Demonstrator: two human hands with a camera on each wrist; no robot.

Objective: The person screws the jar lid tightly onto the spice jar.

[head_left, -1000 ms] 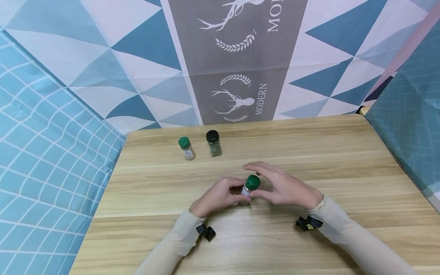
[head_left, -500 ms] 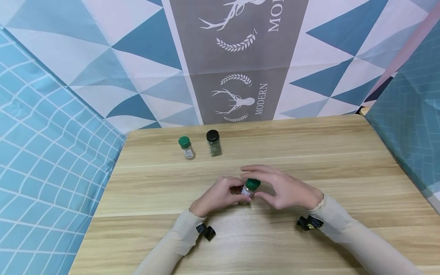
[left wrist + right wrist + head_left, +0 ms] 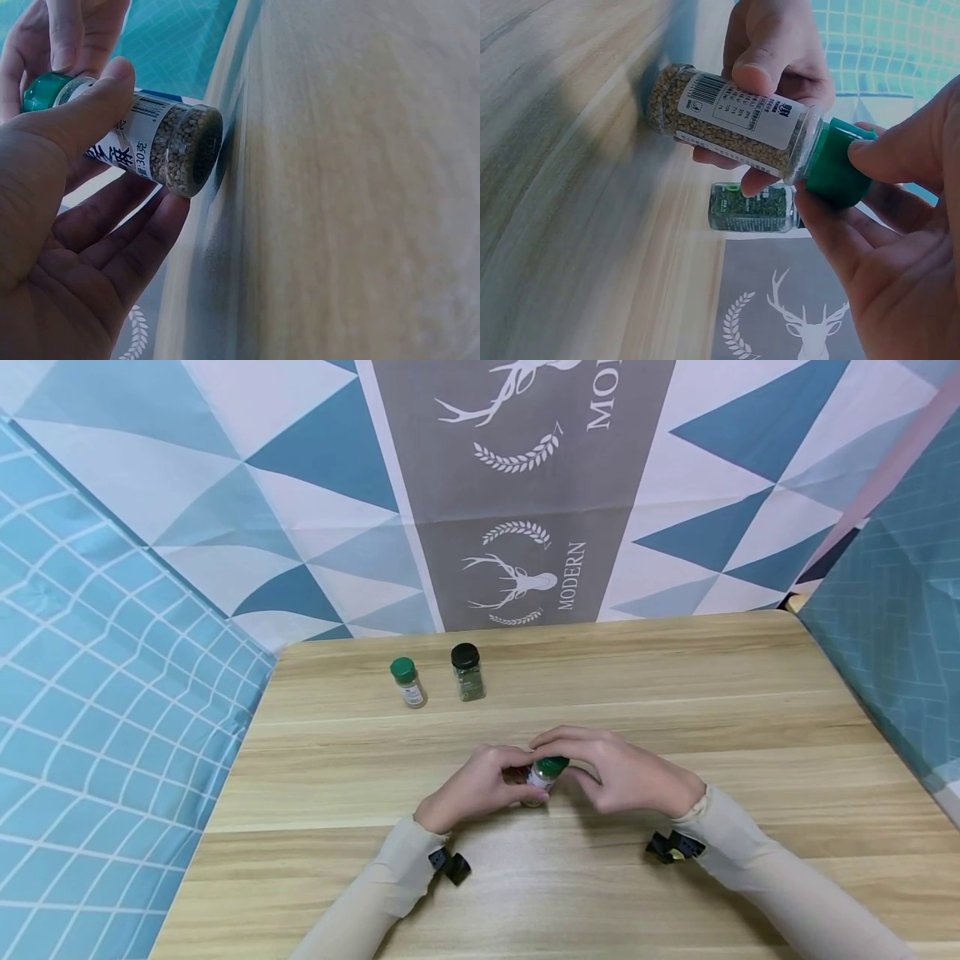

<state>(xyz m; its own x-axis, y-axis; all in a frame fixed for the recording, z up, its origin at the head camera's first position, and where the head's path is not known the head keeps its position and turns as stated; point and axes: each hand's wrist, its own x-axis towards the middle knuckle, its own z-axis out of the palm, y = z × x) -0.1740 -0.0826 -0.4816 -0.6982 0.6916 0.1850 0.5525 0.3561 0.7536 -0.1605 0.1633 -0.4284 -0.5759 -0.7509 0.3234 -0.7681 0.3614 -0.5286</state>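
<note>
A clear jar of pale seeds with a white printed label stands on the wooden table, leaning slightly in the head view. Around its body, my left hand grips it, thumb on the near side and fingers behind. My right hand is at the top, pinching the green cap between thumb and fingers. In the left wrist view the jar's base shows close to the tabletop. Part of the cap is hidden under the right fingers in the head view.
Farther back on the table stand a small green-capped jar and a black-capped jar of green dried flakes. A patterned cloth hangs behind the back edge, with blue sheets at both sides.
My right hand has come down onto the green cap, its fingers and thumb closing around it. The left hand and the jar stay in place.
</note>
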